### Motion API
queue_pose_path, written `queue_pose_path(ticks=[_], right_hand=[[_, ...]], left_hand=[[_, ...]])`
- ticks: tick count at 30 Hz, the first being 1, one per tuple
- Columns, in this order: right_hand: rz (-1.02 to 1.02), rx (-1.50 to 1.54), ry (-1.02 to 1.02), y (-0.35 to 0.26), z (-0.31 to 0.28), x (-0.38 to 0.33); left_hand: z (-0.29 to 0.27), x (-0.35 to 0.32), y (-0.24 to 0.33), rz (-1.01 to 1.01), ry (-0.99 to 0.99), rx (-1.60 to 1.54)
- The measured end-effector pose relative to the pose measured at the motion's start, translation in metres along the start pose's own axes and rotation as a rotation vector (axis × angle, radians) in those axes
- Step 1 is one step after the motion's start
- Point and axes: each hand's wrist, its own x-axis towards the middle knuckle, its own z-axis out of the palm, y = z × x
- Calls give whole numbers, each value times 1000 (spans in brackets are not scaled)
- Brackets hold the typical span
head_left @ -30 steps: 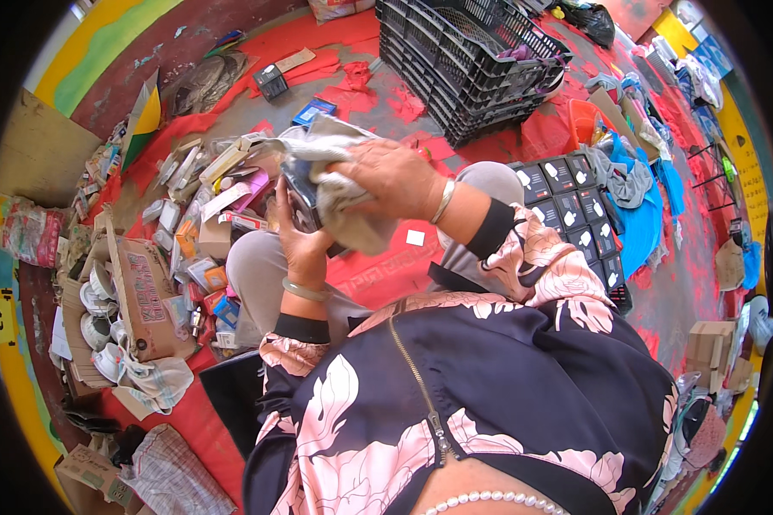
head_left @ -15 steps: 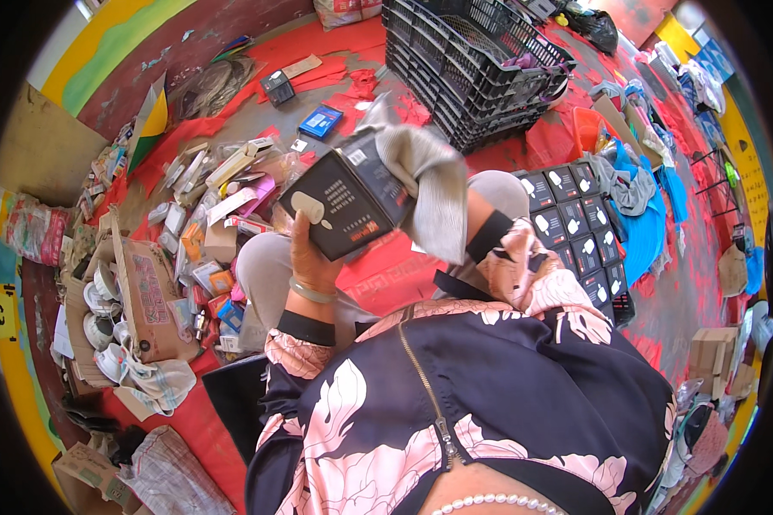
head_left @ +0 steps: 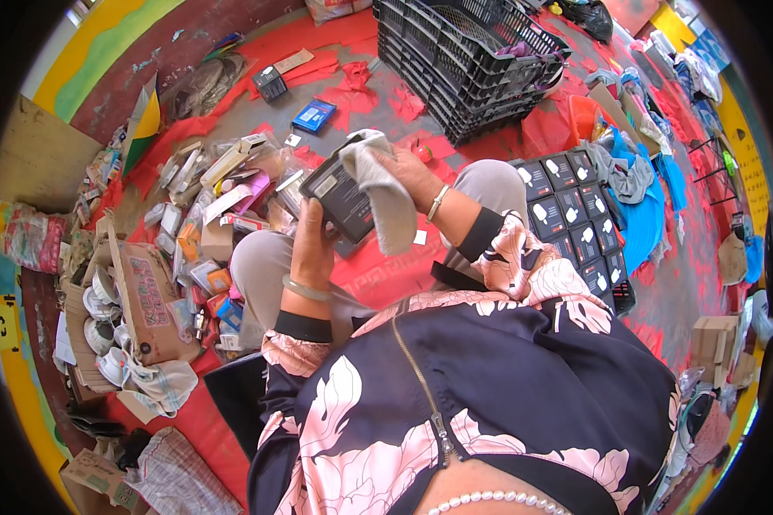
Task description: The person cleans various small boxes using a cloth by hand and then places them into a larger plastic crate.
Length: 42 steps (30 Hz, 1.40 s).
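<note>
A black box [head_left: 342, 202] with pale print is tilted in front of my knees. My left hand [head_left: 314, 243] grips it by its near left edge, thumb upon the side. A light grey cloth [head_left: 390, 210] drapes over the box's far right end and hangs down its right side. My right hand [head_left: 410, 178] is closed on the cloth and presses it against the box; some of the fingertips are hidden behind the fabric. To the right of my right knee, similar black boxes [head_left: 573, 208] with white pictures sit in tight rows in a black crate.
Stacked black plastic crates [head_left: 455, 81] stand ahead. Loose small packages [head_left: 223, 202] are heaped at the left, beside a cardboard carton [head_left: 150, 296] and white bowls [head_left: 103, 330]. A blue box [head_left: 313, 116] and a dark box [head_left: 270, 84] lie on the floor farther off. Blue cloth [head_left: 648, 219] lies at the right.
The box has turned, so its printed front with the pale picture no longer faces up. My right hand, hidden behind the cloth before, now shows on top of it.
</note>
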Motion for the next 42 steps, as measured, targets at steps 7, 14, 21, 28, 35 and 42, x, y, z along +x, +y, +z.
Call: queue_pose_path(ticks=[7, 14, 21, 28, 35, 42], right_hand=[[-101, -52, -157, -16, 32, 4], [-653, -520, -342, 7, -3, 38], [117, 480, -69, 25, -56, 30], [-189, 303, -63, -83, -13, -15], [-1094, -1487, 127, -67, 77, -24], [-927, -1544, -288, -14, 89, -41]], left_hand=[[-10, 0, 3, 37, -92, -218], [-10, -8, 10, -10, -231, -476], [-1, -10, 19, 119, -133, -618], [2, -9, 24, 69, -152, -588], [27, -8, 10, -36, -140, -631], [-34, 2, -30, 82, -355, -866]])
